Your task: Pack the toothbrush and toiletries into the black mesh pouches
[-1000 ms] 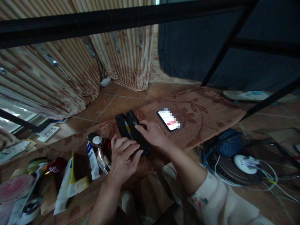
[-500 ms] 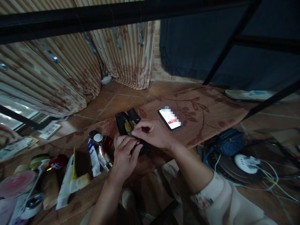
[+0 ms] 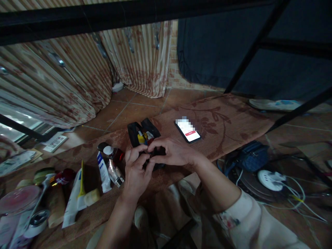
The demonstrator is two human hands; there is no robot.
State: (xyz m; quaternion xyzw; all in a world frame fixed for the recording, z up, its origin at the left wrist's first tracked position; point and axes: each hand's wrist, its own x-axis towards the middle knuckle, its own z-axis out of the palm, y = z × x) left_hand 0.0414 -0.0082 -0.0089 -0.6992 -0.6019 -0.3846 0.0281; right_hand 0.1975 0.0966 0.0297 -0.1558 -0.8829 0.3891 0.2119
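Observation:
A black pouch (image 3: 133,133) lies unzipped on the brown cloth, with a yellow item (image 3: 141,138) and other small things inside. My left hand (image 3: 137,169) is over its near side, fingers bent and closed in a pinch. Meeting it from the right is my right hand (image 3: 172,151), thumb and forefinger curved toward the left fingertips. Something small and dark shows between the fingertips, too hidden to name. A lit phone (image 3: 190,135) lies beyond my right hand. To the left of my left hand are a white and blue tube (image 3: 103,174) and a silver-capped bottle (image 3: 116,173).
The patterned brown cloth (image 3: 220,138) covers a long low surface. Jars, tubes and a pink-lidded tub (image 3: 19,200) crowd its left end. At right are a blue bag (image 3: 252,157) and a white power strip (image 3: 271,180) with cables. A black metal bar (image 3: 129,15) crosses above.
My right hand has lowered slightly, its thumb and forefinger now spread into a curve by the left fingertips. My left fingers have bent toward it, and more of the pouch's contents shows.

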